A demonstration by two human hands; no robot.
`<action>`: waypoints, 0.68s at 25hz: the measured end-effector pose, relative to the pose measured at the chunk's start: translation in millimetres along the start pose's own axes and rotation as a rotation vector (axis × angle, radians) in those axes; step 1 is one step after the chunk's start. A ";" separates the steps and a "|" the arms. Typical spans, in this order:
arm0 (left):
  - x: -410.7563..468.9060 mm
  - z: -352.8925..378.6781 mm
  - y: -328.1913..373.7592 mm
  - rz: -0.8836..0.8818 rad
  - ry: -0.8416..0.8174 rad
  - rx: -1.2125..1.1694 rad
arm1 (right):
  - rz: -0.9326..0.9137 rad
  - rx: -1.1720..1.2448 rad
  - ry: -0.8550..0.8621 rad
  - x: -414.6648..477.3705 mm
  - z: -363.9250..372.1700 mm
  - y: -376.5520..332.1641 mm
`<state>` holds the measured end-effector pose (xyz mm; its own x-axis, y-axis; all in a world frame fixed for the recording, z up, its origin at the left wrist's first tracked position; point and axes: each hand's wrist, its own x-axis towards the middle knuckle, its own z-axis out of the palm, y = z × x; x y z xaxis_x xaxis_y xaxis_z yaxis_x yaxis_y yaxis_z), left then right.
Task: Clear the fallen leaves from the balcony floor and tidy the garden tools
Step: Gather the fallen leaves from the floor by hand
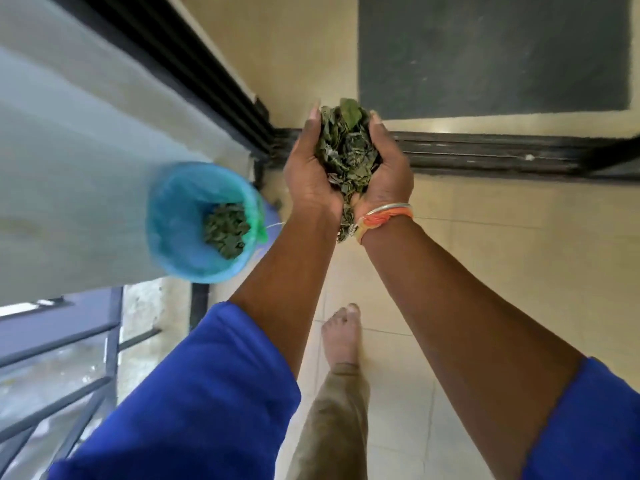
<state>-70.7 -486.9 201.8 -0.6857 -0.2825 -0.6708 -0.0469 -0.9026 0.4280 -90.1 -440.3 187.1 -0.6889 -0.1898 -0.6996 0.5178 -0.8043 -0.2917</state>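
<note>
A heap of dark green fallen leaves point(344, 150) lies cupped between both my hands, held above the tiled floor. My left hand point(310, 171) curls around the heap's left side and my right hand point(389, 168) around its right side, heels of the palms together. A few leaves hang down between my wrists. To the left and lower stands a blue bin point(166, 233) lined with a blue bag, with a small pile of leaves point(227, 230) inside. My hands are to the right of the bin, not over it.
A black sliding-door track point(485, 150) crosses the beige floor beyond my hands, with a dark grey doormat point(491, 53) past it. A pale wall point(86, 150) is on the left, a metal railing point(59, 375) at lower left. My bare foot point(341, 334) stands on the tiles.
</note>
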 end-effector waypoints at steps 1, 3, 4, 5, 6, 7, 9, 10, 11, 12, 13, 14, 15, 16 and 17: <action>-2.6 -19.0 22.4 0.031 0.028 -0.051 | 0.040 -0.040 -0.016 -1.4 9.6 29.1; -10.5 -53.5 57.5 0.096 0.078 -0.142 | 0.096 -0.106 -0.046 -6.3 19.4 78.1; -15.2 -71.7 72.8 0.127 0.106 -0.175 | 0.130 -0.155 -0.065 -11.5 22.3 101.9; -19.1 -90.4 86.1 0.159 0.136 -0.194 | 0.160 -0.203 -0.070 -16.8 24.7 122.9; -22.2 -110.4 98.0 0.186 0.158 -0.219 | 0.185 -0.253 -0.065 -20.5 26.4 145.6; -22.0 -129.5 107.8 0.206 0.189 -0.236 | 0.197 -0.313 -0.055 -23.4 28.1 164.8; -24.6 -158.0 125.5 0.263 0.244 -0.250 | 0.209 -0.440 -0.047 -26.7 30.4 198.8; -24.4 -169.1 133.6 0.286 0.262 -0.267 | 0.222 -0.475 -0.048 -25.5 32.2 213.0; -22.0 -181.0 141.4 0.309 0.286 -0.279 | 0.242 -0.514 -0.052 -24.6 33.8 226.6; -19.7 -188.8 148.2 0.324 0.313 -0.286 | 0.246 -0.564 -0.044 -20.2 33.5 238.9; -15.2 -195.2 153.6 0.329 0.336 -0.300 | 0.245 -0.611 -0.034 -17.1 33.3 247.0; -10.6 -201.6 156.8 0.331 0.354 -0.304 | 0.216 -0.656 -0.014 -12.3 31.8 254.3; -4.8 -208.6 158.6 0.327 0.380 -0.296 | 0.204 -0.698 0.005 -8.9 30.9 258.7; 2.2 -216.3 159.4 0.316 0.418 -0.279 | 0.180 -0.730 0.039 -6.2 31.5 262.5; 7.3 -220.9 159.8 0.299 0.486 -0.233 | 0.173 -0.787 0.078 -7.2 35.3 261.7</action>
<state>77.3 -705.0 131.5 -0.2326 -0.6005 -0.7650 0.2938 -0.7932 0.5333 32.5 -669.3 138.8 -0.5442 -0.2119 -0.8118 0.8390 -0.1290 -0.5287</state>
